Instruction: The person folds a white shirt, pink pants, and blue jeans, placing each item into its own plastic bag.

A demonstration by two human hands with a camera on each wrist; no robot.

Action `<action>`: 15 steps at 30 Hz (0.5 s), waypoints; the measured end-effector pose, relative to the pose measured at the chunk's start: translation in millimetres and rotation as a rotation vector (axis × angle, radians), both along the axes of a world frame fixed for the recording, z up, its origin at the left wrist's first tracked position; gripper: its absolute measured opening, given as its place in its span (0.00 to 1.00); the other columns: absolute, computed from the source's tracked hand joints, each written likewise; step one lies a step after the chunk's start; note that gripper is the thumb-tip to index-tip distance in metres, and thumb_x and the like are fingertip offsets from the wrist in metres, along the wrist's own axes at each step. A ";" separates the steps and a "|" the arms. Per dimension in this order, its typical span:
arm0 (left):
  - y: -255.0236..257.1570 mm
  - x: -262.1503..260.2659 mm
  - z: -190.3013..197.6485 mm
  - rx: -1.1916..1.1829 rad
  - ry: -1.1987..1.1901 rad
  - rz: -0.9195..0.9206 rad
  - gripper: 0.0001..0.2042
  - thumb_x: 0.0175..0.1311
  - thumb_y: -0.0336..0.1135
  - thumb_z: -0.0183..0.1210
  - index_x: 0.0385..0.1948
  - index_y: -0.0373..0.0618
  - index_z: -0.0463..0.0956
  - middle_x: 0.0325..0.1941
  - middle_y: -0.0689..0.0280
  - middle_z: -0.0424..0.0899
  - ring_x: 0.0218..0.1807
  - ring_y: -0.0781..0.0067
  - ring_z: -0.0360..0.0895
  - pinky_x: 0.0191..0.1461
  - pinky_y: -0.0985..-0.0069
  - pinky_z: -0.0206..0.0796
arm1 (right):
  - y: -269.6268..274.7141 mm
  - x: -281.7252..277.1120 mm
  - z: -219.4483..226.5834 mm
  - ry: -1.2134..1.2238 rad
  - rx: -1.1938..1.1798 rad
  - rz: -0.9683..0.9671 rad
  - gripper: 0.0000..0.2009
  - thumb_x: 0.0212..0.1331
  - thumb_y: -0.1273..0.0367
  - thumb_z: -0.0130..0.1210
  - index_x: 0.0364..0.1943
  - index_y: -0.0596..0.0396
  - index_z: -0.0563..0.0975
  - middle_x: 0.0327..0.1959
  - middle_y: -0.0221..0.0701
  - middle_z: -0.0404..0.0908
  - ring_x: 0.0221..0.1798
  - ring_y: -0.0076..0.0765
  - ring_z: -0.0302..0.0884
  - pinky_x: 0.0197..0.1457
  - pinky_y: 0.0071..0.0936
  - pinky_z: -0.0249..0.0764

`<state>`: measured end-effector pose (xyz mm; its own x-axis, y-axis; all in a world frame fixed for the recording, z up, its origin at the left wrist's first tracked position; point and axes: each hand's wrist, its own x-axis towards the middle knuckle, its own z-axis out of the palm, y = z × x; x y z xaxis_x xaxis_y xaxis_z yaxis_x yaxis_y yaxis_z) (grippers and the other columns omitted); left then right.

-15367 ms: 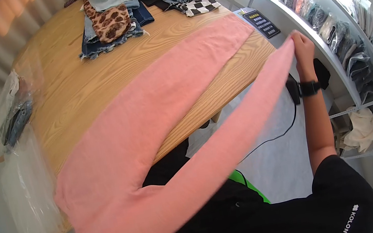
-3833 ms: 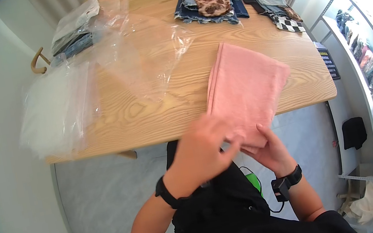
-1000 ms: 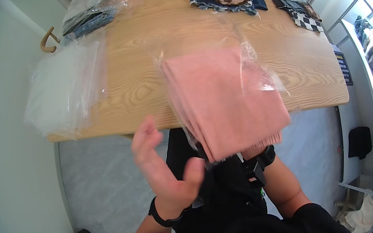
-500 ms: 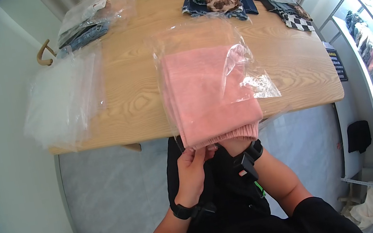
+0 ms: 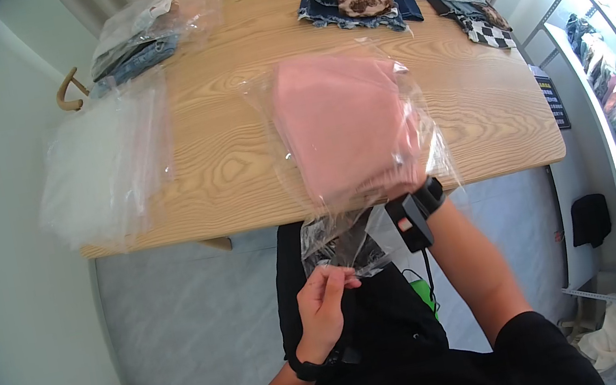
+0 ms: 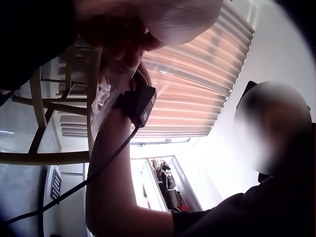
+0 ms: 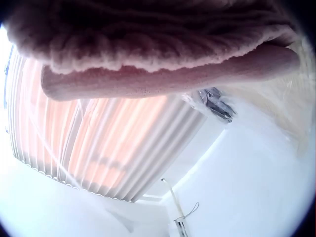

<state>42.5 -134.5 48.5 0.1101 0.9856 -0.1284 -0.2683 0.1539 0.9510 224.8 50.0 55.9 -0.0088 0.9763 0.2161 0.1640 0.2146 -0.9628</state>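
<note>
Mid-front edge of the desk [image 5: 216, 159]: a folded pink garment [image 5: 345, 124] sits in a clear bag [image 5: 343, 242]. Left hand [image 5: 323, 305] pinches plastic; right hand's [image 5: 404, 187] grip, I can't tell. I'd hold the mouth taut.

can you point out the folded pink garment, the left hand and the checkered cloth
folded pink garment [image 5: 345, 124]: head view, middle of its upper face
left hand [image 5: 322, 311]: head view, middle of the hand
checkered cloth [image 5: 490, 34]: head view, middle of its black-and-white patterned part
</note>
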 end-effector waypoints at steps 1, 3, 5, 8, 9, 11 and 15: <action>-1.1 -1.7 0.3 0.020 -0.012 0.014 0.11 0.73 0.35 0.48 0.36 0.36 0.74 0.39 0.63 0.80 0.39 0.77 0.78 0.49 0.78 0.70 | -5.4 3.4 -0.6 0.035 -0.015 0.002 0.23 0.63 0.57 0.51 0.59 0.55 0.69 0.60 0.34 0.72 0.64 0.40 0.67 0.67 0.38 0.61; -3.6 -1.1 -0.5 0.001 -0.010 0.001 0.11 0.73 0.34 0.48 0.34 0.37 0.74 0.39 0.63 0.80 0.39 0.77 0.78 0.49 0.77 0.71 | -9.0 12.5 -0.9 0.093 -0.038 0.013 0.24 0.63 0.57 0.51 0.59 0.55 0.69 0.60 0.34 0.72 0.64 0.40 0.67 0.67 0.38 0.61; -5.3 -1.3 -2.8 0.004 -0.040 -0.009 0.10 0.73 0.34 0.49 0.35 0.37 0.74 0.38 0.62 0.81 0.39 0.77 0.78 0.48 0.77 0.70 | -0.5 22.8 0.4 0.119 -0.041 0.046 0.24 0.64 0.57 0.51 0.60 0.55 0.68 0.61 0.34 0.71 0.64 0.39 0.66 0.68 0.37 0.60; -5.0 -5.3 -1.4 0.027 -0.006 -0.076 0.11 0.72 0.35 0.49 0.36 0.36 0.75 0.37 0.62 0.81 0.38 0.76 0.78 0.47 0.78 0.70 | 15.1 37.7 -1.8 0.130 -0.022 0.112 0.24 0.64 0.58 0.50 0.60 0.55 0.67 0.61 0.34 0.71 0.65 0.39 0.66 0.68 0.37 0.60; -5.2 -5.3 -1.0 0.023 -0.008 -0.074 0.11 0.72 0.35 0.49 0.36 0.36 0.75 0.37 0.62 0.81 0.38 0.76 0.78 0.47 0.78 0.70 | 21.1 42.6 -5.5 0.137 -0.012 0.132 0.24 0.64 0.58 0.50 0.61 0.55 0.67 0.62 0.34 0.70 0.65 0.39 0.65 0.68 0.37 0.60; -3.6 -4.8 0.3 0.049 -0.024 -0.083 0.11 0.72 0.35 0.50 0.37 0.35 0.75 0.36 0.63 0.81 0.37 0.76 0.78 0.46 0.79 0.70 | 28.3 50.7 -12.1 0.174 0.007 0.151 0.24 0.65 0.58 0.49 0.61 0.55 0.66 0.62 0.34 0.70 0.65 0.38 0.65 0.69 0.36 0.60; 0.8 -6.5 -2.5 0.015 -0.045 -0.043 0.10 0.71 0.33 0.50 0.37 0.35 0.75 0.36 0.62 0.80 0.39 0.75 0.77 0.47 0.78 0.69 | 12.0 53.8 -9.6 0.283 -0.044 0.116 0.23 0.66 0.59 0.48 0.61 0.56 0.66 0.61 0.34 0.70 0.65 0.36 0.65 0.68 0.34 0.60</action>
<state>36.0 -133.7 45.9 0.1580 0.9815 -0.1080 -0.3039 0.1524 0.9404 278.6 62.0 46.3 -0.0664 0.9808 0.1835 -0.1355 0.1733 -0.9755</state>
